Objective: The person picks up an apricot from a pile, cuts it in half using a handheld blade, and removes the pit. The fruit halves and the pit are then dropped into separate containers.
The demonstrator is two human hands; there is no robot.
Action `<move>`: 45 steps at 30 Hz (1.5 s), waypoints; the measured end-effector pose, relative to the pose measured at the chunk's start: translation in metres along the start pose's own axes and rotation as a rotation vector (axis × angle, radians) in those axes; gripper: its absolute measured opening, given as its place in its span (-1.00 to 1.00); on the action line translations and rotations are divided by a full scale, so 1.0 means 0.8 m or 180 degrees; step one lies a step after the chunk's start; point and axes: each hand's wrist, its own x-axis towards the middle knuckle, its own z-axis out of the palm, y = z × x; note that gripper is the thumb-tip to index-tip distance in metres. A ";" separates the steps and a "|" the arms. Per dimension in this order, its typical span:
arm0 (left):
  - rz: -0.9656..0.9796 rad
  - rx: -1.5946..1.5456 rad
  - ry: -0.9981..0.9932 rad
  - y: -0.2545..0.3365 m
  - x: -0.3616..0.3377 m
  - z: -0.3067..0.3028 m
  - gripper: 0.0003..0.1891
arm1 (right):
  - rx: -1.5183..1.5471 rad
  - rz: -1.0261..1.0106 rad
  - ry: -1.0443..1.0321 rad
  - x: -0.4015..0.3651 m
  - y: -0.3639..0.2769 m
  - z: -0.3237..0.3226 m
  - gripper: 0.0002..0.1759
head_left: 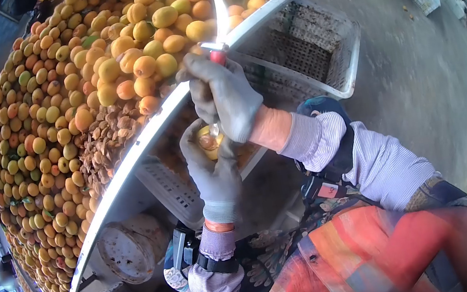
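Striped sleeves and a patchwork apron filled the foreground. Beyond them, the gloved left hand was curled around an apricot just below the table rim. The gloved right hand was clenched on a red-handled knife, blade upward, beside the heaped fruit.

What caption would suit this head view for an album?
Gloved left hand cradles an opened apricot, right hand grips a red-handled knife, beside a table heaped with apricots.
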 end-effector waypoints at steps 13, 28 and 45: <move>0.0326 -0.0174 -0.0031 0.010 0.001 -0.001 -0.46 | 0.1341 0.0796 0.0264 0.025 0.011 -0.025 -0.74; 0.1119 0.0650 0.0017 0.004 0.008 -0.004 -0.46 | 0.1863 0.0942 0.0132 0.029 -0.003 -0.028 -0.74; 0.0583 0.0630 -0.0789 0.026 -0.008 -0.001 -0.42 | 0.0039 -0.0221 -0.1107 -0.021 -0.042 -0.018 -0.77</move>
